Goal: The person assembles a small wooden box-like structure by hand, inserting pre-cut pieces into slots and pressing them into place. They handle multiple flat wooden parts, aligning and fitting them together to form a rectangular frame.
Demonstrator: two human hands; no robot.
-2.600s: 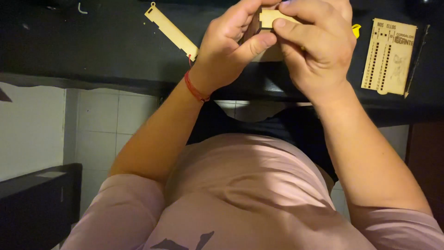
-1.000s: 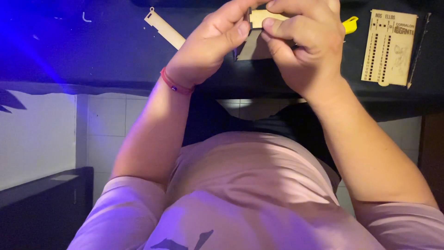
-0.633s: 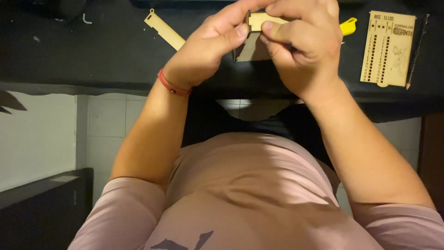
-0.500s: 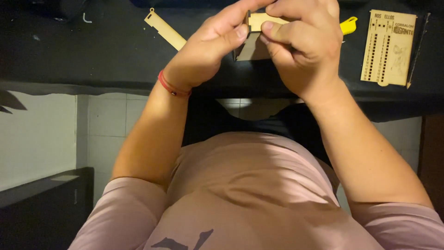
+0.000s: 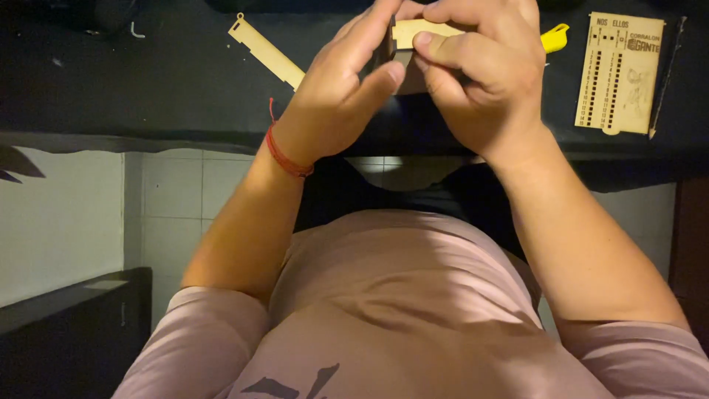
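Observation:
Both hands meet over the black tabletop (image 5: 148,81) at the top of the head view. My right hand (image 5: 480,81) pinches a small pale wooden piece (image 5: 415,31) between thumb and fingers. My left hand (image 5: 340,96), with a red cord on its wrist, presses fingertips and thumb against the same piece from the left. Most of the piece is hidden between the fingers.
A long thin wooden strip (image 5: 266,52) lies on the table left of the hands. A flat wooden board with rows of holes (image 5: 619,72) lies at the right, a thin rod (image 5: 665,74) beside it. A yellow object (image 5: 555,37) peeks from behind the right hand.
The hands stay joined on the wooden piece with only small finger shifts. A blue glow at the left one second ago is gone.

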